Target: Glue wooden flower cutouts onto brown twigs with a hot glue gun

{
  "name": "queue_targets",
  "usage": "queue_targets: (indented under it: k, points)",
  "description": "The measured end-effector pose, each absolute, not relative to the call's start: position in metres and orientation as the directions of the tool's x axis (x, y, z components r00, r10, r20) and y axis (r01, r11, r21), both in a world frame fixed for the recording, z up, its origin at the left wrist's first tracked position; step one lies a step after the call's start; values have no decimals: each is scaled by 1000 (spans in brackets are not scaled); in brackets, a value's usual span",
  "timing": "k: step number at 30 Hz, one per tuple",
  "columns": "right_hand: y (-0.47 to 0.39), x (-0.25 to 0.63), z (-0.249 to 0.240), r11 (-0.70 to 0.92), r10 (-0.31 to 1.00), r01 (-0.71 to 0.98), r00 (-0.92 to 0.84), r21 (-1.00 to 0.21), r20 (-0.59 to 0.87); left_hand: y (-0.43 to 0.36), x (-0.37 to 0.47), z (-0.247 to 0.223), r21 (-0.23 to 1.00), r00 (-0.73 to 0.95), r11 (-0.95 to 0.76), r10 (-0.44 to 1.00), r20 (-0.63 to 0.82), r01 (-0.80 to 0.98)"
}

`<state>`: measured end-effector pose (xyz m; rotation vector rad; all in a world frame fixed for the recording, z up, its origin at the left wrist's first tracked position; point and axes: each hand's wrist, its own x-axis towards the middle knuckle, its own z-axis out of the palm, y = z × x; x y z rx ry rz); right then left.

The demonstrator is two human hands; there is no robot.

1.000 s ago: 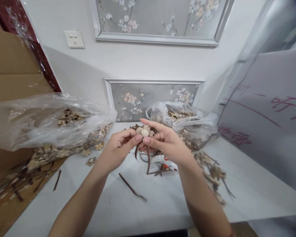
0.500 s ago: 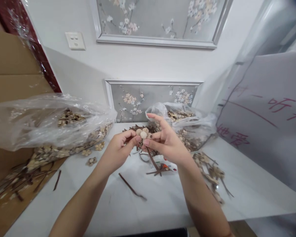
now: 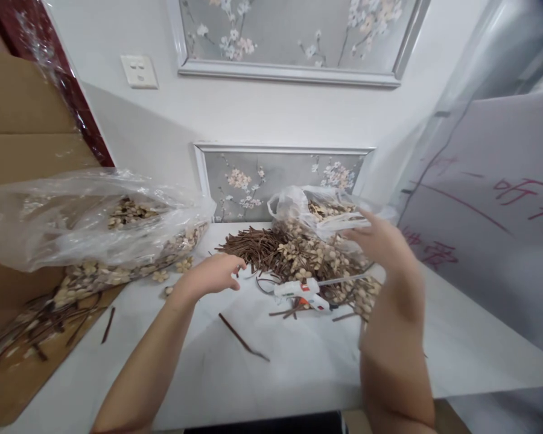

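Observation:
My left hand (image 3: 215, 274) hovers over the table just left of the brown twig pile (image 3: 253, 244), its thumb and fingers apart with nothing between them. On the right, my right hand (image 3: 382, 241) reaches toward the clear plastic bag (image 3: 298, 208) of wooden pieces, fingers stretched out and spread; whether they touch the bag I cannot tell. Beige wooden flowers on stems (image 3: 317, 253) lie heaped in front of that bag. A white hot glue gun (image 3: 298, 290) with a glue stick (image 3: 344, 279) in its back lies between my hands.
At left, a big plastic bag (image 3: 95, 235) of wooden flowers leans by a cardboard box (image 3: 27, 144). One loose twig (image 3: 242, 337) lies on the white table (image 3: 271, 383) near me. A board with red writing (image 3: 493, 211) stands at right.
The wooden flower on a brown stem that both hands held is out of them. My right hand has swung right and outward to the bag; my left has drawn slightly left and opened.

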<state>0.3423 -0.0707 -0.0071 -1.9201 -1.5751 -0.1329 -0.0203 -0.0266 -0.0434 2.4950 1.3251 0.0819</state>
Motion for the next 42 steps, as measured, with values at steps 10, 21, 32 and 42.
queue_targets:
  k: [10, 21, 32, 42]
  points:
    - [-140, 254, 28, 444, 726, 542, 249, -714, 641, -34, -27, -110, 389, 693, -579, 654, -302, 716]
    - [-159, 229, -97, 197, 966, 754, -259, -627, -8, -37, -50, -150, 548, 828, -650, 539, -155, 526]
    - [-114, 189, 3, 560, 801, 537, -545, -630, 247, -89, -29, 11, 399, 777, -781, 590, 220, 480]
    - [-89, 197, -12, 377, 854, 281, -475, -883, 213, -76, -33, 6, 476, 596, -656, 747, 296, 585]
